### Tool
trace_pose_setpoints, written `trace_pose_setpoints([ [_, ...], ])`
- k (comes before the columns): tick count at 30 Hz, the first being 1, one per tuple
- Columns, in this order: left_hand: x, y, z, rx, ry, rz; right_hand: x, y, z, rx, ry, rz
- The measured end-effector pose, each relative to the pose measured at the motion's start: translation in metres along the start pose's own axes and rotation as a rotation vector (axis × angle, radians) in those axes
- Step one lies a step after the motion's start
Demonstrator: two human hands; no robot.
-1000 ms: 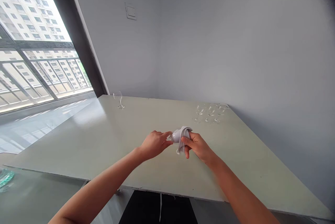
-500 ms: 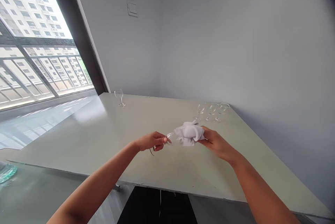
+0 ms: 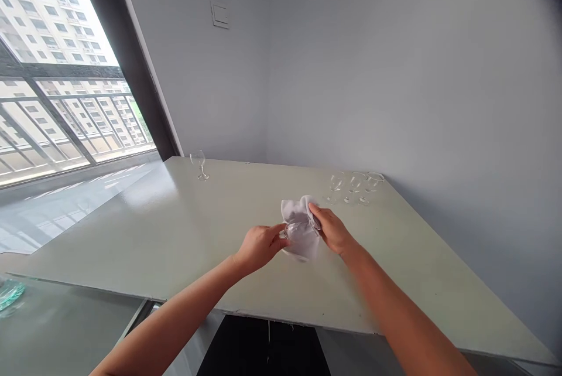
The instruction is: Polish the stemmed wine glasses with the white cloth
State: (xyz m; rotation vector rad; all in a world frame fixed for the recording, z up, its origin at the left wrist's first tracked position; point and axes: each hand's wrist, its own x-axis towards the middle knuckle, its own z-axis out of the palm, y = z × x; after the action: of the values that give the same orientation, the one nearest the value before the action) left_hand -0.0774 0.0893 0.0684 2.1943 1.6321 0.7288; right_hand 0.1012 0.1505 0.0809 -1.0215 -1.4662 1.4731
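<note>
Over the middle of the table, my left hand (image 3: 262, 247) is closed around the foot end of a clear stemmed glass (image 3: 291, 231), which lies sideways in the air with its bowl toward the right. A white cloth (image 3: 306, 245) hangs around and behind the bowl. My right hand (image 3: 334, 232) grips the cloth, thumb on top, at the rim end of the bowl. The cloth hides part of the rim, and my left fingers cover most of the stem and foot.
Three stemmed glasses (image 3: 355, 184) stand together at the table's back right. Another stemmed glass (image 3: 199, 164) stands alone at the back left. The pale table (image 3: 197, 218) reaches the grey walls. A greenish glass object (image 3: 9, 294) sits on a lower surface at far left.
The bunched cloth has opened out and hangs lower around the bowl. My right hand has moved left and turned, and my left hand has shifted slightly right.
</note>
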Motion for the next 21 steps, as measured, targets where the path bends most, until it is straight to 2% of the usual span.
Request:
trace_pose_setpoints([
  [2, 0.001, 0.0, 0.009, -0.11, 0.059, -0.094, 0.003, 0.014, 0.01, 0.327, 0.203, 0.028],
  [4, 0.003, 0.002, 0.02, -0.238, 0.138, -0.174, -0.001, 0.03, 0.028, 0.415, 0.359, -0.026],
  [6, 0.007, 0.004, 0.029, -0.371, 0.234, -0.225, -0.009, 0.043, 0.045, 0.24, 0.367, -0.094],
  [9, 0.016, 0.006, 0.034, -0.51, 0.387, -0.274, -0.019, 0.054, 0.056, -0.283, 0.217, -0.229],
  [12, 0.026, 0.001, 0.028, -0.575, 0.504, -0.308, -0.02, 0.049, 0.044, -0.69, 0.073, -0.329],
  [15, 0.033, -0.008, 0.02, -0.671, 0.539, -0.325, -0.017, 0.035, 0.023, -0.985, 0.106, -0.359],
  [16, 0.034, -0.009, 0.019, -0.708, 0.537, -0.327, -0.016, 0.029, 0.017, -1.035, 0.161, -0.374],
  [18, 0.037, -0.007, 0.02, -0.771, 0.507, -0.323, -0.015, 0.019, 0.011, -0.992, 0.278, -0.418],
  [21, 0.043, 0.008, 0.028, -0.865, 0.411, -0.285, -0.014, 0.011, 0.012, -0.786, 0.267, -0.443],
])
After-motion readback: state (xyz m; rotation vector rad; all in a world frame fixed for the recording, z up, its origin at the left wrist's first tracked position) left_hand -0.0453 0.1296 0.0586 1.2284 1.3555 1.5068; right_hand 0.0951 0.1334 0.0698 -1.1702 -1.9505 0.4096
